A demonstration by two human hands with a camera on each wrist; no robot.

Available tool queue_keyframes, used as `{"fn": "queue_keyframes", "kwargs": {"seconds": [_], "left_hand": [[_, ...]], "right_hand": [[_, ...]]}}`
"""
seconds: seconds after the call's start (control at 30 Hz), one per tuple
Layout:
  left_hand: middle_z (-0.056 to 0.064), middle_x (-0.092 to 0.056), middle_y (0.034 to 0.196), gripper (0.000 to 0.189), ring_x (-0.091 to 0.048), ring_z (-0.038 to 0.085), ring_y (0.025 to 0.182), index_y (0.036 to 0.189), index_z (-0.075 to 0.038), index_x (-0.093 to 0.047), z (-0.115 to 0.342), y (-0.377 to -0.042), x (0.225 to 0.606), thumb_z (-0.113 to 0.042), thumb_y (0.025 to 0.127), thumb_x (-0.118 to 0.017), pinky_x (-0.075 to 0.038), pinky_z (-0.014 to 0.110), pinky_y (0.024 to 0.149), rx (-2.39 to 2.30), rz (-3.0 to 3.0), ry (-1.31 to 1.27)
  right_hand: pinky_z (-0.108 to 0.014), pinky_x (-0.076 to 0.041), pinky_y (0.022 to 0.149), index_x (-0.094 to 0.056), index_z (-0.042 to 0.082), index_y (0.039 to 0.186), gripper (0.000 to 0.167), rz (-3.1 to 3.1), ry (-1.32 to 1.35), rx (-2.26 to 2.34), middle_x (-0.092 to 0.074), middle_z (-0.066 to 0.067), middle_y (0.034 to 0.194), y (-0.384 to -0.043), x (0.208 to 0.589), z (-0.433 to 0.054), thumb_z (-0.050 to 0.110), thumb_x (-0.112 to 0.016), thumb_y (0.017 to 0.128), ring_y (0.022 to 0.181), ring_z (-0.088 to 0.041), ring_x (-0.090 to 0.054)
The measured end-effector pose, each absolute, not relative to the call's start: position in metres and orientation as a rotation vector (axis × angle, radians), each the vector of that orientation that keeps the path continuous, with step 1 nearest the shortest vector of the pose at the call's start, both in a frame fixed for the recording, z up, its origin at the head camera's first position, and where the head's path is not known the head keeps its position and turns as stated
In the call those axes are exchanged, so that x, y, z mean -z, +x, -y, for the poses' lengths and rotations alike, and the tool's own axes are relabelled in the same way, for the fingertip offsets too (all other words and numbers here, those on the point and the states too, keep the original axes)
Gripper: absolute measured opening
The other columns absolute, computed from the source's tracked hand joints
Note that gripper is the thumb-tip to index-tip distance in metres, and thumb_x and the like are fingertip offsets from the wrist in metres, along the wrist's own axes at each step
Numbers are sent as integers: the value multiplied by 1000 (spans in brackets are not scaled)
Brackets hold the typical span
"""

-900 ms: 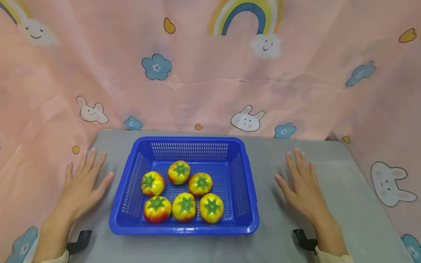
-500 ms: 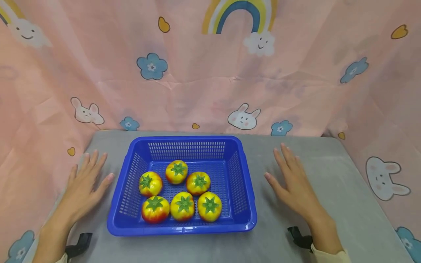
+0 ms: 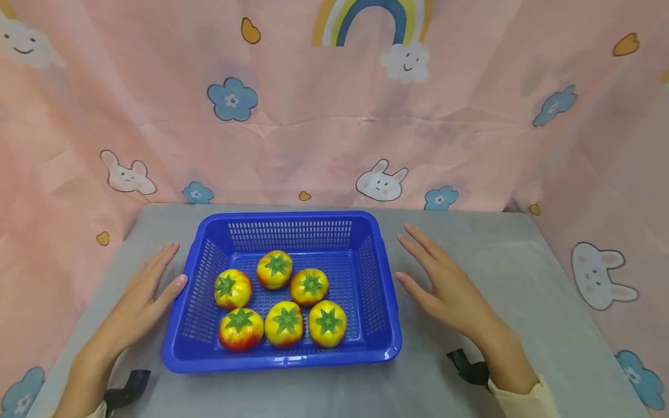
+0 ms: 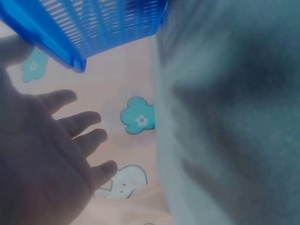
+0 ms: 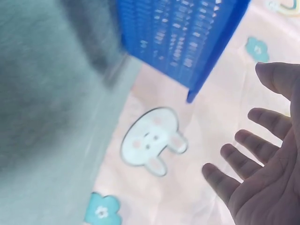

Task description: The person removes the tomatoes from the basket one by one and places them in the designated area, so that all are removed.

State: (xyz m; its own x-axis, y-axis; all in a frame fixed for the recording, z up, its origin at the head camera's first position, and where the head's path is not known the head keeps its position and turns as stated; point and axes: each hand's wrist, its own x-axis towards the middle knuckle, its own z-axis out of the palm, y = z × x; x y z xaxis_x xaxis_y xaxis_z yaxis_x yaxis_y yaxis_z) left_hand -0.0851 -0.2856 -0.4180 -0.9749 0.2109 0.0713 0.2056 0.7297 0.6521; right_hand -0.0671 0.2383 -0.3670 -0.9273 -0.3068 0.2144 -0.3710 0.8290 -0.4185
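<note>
A blue plastic basket [image 3: 284,363] with slotted walls sits on the grey table. Inside it are several yellow-red fruits [image 3: 284,325], each topped by a green star-shaped calyx; they look glossy. On the basket's left side is my left hand [image 3: 137,302], fingers extended and thumb at the rim. Whether the thumb touches the rim, I cannot tell. In the left wrist view, that hand [image 4: 47,145] has its palm turned toward the basket wall [image 4: 103,23]. My right hand [image 3: 449,284] is just right of the basket, apart from it, fingers spread. Neither hand holds anything.
The grey cloth-covered table [image 3: 470,238] extends to the right of the basket. A pink curtain [image 3: 292,151] printed with rabbits, flowers and rainbows hangs behind and at both sides. Black wrist mounts [image 3: 470,368] sit at both wrists.
Both hands have moved inward toward the basket's sides, the right one travelling farther left. The view has shifted slightly, and the fruits stay in the same arrangement.
</note>
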Motion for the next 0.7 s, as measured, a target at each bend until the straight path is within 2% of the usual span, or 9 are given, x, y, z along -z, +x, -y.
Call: {"fn": "queue_keyframes", "kwargs": {"seconds": [0.1,0.17,0.23,0.27,0.33,0.4,0.47,0.57,0.7], "left_hand": [[31,-24,172,75,-19,60,156,171,-16,-19,282,-87,418,-33,108,-57,-13,83,120,-1182,-2869,315],[30,-27,171,75,-24,60,155,170,-17,-21,279,-87,418,-31,107,-59,-22,84,116,-1235,-2838,316],[29,-30,170,73,-30,57,154,170,-16,-24,277,-87,419,-29,107,-60,-31,60,129,-1278,-2811,345],[28,-32,169,72,-35,46,156,169,-15,-25,276,-87,420,-27,107,-60,-37,44,129,-1306,-2794,364],[27,-34,169,69,-42,19,156,168,-13,-27,274,-87,423,-23,108,-59,-42,15,117,-1382,-2737,400],[27,-35,168,67,-44,-6,147,168,-11,-28,273,-88,427,-17,108,-58,-37,-2,103,-1480,-2657,436],[27,-35,168,66,-39,-22,135,167,-10,-28,274,-89,430,-13,108,-57,-41,0,101,-1561,-2572,461],[28,-34,168,64,-41,-22,136,167,-7,-27,279,-90,434,-10,109,-53,-44,4,102,-1641,-2462,474],[29,-35,168,63,-45,-21,133,167,-6,-25,283,-90,437,-12,109,-50,-48,6,99,-1668,-2402,433]], "right_hand": [[-68,-41,119,-40,19,164,71,2859,614,-685,-34,-9,174,-68,359,-233,23,-73,101,157,-40,-38],[-67,-42,118,-40,18,164,72,2856,676,-677,-34,-10,174,-69,354,-228,24,-73,101,157,-40,-39],[-65,-44,118,-40,17,164,71,2855,732,-662,-34,-10,173,-70,349,-224,25,-73,101,156,-39,-40],[-64,-44,118,-41,16,163,71,2854,759,-651,-34,-10,173,-71,346,-222,26,-73,101,156,-39,-41],[-61,-46,118,-43,16,163,70,2860,807,-632,-35,-8,173,-72,340,-218,29,-73,101,155,-38,-42],[-61,-46,118,-43,18,162,70,2875,848,-622,-35,-6,173,-74,334,-214,32,-74,100,155,-37,-43],[-60,-47,118,-44,19,162,70,2886,896,-609,-35,-5,173,-76,329,-208,35,-73,100,154,-37,-44],[-59,-49,116,-43,21,163,70,2918,987,-573,-35,-6,173,-79,324,-196,40,-71,101,152,-37,-47],[-55,-53,113,-42,24,163,69,2979,1104,-536,-37,-8,172,-82,319,-179,45,-68,103,150,-36,-51]]}}
